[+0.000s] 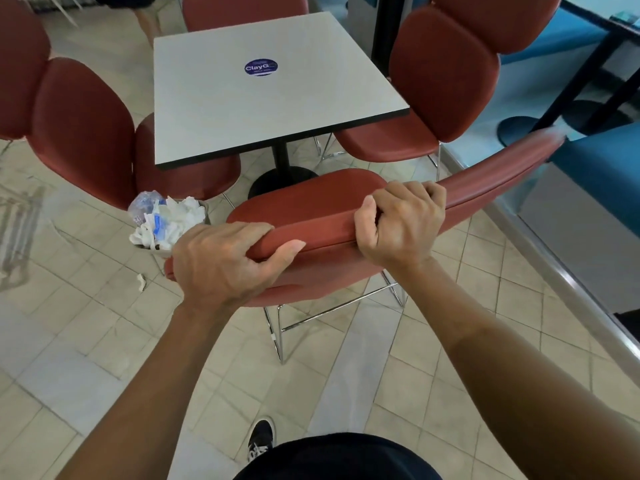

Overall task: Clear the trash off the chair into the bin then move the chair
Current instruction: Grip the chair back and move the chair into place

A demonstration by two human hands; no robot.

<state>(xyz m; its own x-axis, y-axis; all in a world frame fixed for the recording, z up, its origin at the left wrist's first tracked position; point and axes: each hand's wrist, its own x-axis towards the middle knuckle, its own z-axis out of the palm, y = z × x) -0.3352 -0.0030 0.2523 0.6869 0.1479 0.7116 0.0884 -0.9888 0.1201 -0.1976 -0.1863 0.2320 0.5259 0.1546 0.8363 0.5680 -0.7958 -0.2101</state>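
At centre frame, my left hand (221, 261) and right hand (401, 223) both clamped on the red chair (322, 216) back (top edge), bin (166, 220) heaped with trash at centre left, one scrap (141, 281) on the floor beside it.

dusty red chair (322, 216) on chrome legs; pale grey table (270, 98) edged black, round blue sticker (260, 67); white crumpled trash (166, 220); beige tiled floor (104, 341); blue benches (595, 168); black-and-white shoe (260, 441).

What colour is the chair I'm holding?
Brick red chair with chrome legs, in the head view.
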